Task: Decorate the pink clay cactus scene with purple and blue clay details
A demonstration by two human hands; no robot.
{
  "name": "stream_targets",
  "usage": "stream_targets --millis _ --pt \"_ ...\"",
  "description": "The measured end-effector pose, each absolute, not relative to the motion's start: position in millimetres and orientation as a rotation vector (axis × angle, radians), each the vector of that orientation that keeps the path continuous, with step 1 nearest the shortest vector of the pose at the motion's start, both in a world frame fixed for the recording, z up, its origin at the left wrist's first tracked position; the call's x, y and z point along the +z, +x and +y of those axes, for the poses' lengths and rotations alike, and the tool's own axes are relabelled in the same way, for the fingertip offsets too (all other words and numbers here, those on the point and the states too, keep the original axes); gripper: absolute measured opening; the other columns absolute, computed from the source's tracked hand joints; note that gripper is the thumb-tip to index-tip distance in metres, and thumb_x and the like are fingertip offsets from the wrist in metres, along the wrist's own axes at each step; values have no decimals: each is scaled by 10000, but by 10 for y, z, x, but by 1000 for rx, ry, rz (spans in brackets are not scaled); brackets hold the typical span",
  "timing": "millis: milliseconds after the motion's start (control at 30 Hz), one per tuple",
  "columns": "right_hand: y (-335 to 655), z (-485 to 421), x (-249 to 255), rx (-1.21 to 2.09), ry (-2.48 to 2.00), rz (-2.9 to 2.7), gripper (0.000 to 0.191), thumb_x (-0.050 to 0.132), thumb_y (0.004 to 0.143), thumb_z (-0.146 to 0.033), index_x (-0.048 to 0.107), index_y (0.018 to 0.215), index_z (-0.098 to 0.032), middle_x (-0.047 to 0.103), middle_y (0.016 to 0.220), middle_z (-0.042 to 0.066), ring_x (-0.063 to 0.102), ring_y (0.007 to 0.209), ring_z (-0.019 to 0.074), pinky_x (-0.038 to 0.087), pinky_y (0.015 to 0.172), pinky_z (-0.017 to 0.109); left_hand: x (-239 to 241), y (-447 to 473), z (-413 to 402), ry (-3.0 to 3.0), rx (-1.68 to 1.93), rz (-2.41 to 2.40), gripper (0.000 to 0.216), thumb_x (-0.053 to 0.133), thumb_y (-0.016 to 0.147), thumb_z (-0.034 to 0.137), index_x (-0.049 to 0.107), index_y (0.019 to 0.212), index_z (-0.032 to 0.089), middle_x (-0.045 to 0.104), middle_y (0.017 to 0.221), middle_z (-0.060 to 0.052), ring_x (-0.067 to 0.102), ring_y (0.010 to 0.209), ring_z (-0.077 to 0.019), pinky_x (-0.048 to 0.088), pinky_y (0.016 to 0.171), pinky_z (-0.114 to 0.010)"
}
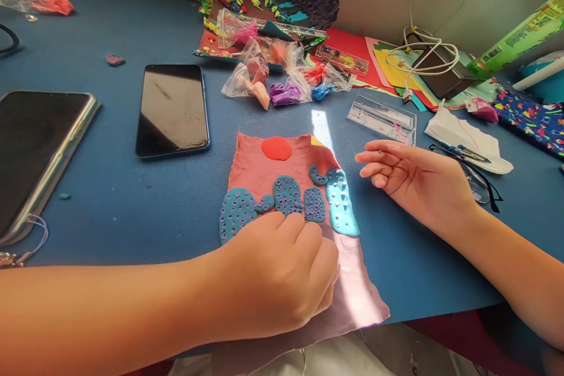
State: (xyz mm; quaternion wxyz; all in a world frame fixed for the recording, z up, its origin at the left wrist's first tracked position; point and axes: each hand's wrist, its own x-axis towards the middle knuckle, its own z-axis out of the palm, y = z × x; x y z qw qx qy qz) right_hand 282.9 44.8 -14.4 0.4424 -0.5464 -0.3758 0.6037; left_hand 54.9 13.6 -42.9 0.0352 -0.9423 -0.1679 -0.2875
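A clay picture [282, 173] lies on the table, its pink clay sheet bearing a red clay disc [277, 148] near the top. Across its middle run blue-green clay cactus shapes [288, 194] dotted with small purple rings; the right one [341, 205] sits in bright sunlight. My left hand [282, 270] is closed over the lower middle of the sheet, just below the cacti. Its fingertips are turned away, so anything in them is hidden. To the right of the picture, my right hand [409, 182] hovers with palm turned up and fingers loosely extended, holding nothing.
Two phones [174, 108] [39, 153] lie to the left. Bagged clay lumps [286, 93], a decorated clay piece [238, 0] and coloured paper [379, 64] sit behind. A clear plastic case [382, 117], eyeglasses [487, 191] and a white cable [434, 47] are rightward.
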Motion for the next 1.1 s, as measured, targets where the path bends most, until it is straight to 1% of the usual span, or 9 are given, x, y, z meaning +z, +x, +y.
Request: stream_targets --millis 233,333,500,567,700,800,900,1000,1100 --pt "2827 443 -175 1454 -1378 -987 95 635 746 -204 700 813 -225 740 877 16 684 713 122 508 530 202 -422 552 144 -2891 -862 -519 270 501 812 162 448 552 207 402 474 25 353 419 -148 251 386 -299" --pt "2817 444 -191 1433 -1358 -1006 70 708 723 -241 697 791 -231 739 842 -2 684 680 104 498 497 173 -418 542 142 -2888 -865 -518 271 495 819 163 450 556 205 404 474 24 350 419 -145 247 391 -297" --pt "2804 445 -193 1425 -1337 -982 147 801 658 -274 674 716 -228 718 726 -39 667 604 73 486 469 133 -413 538 138 -2889 -850 -524 279 465 835 157 447 561 206 405 477 25 352 421 -142 250 399 -298" --pt "2810 449 -194 1424 -1337 -988 184 808 656 -335 668 702 -224 710 705 -37 662 589 73 491 467 136 -405 541 137 -2897 -844 -523 280 460 840 157 450 564 206 409 479 25 355 424 -143 252 401 -297" --pt "2841 461 -215 1431 -1333 -993 244 786 667 -432 679 733 -224 712 735 -19 667 616 83 514 490 147 -400 548 138 -2905 -840 -520 272 462 841 157 460 573 202 421 485 22 363 425 -144 253 400 -295" --pt "2867 469 -240 1419 -1342 -1009 181 781 683 -363 689 771 -234 715 774 -22 663 634 73 517 501 136 -412 551 140 -2903 -847 -519 276 461 841 155 460 570 203 419 482 22 360 422 -146 252 397 -297" --pt "2897 473 -252 1394 -1359 -1056 115 711 756 -329 688 826 -240 721 838 -6 671 670 88 540 528 160 -424 548 140 -2904 -843 -518 280 463 841 156 453 566 206 412 479 23 357 422 -146 251 396 -299" --pt "2926 470 -238 1420 -1368 -1079 148 602 810 -327 687 892 -238 723 943 28 694 799 148 591 648 246 -427 544 136 -2905 -831 -524 278 454 846 156 452 572 205 416 486 23 359 430 -143 259 403 -299" --pt "2940 461 -219 1448 -1343 -1074 196 548 794 -288 690 917 -233 723 980 38 691 882 180 593 763 308 -432 546 133 -2893 -839 -530 282 447 848 154 444 571 206 411 488 25 351 433 -139 257 409 -298"
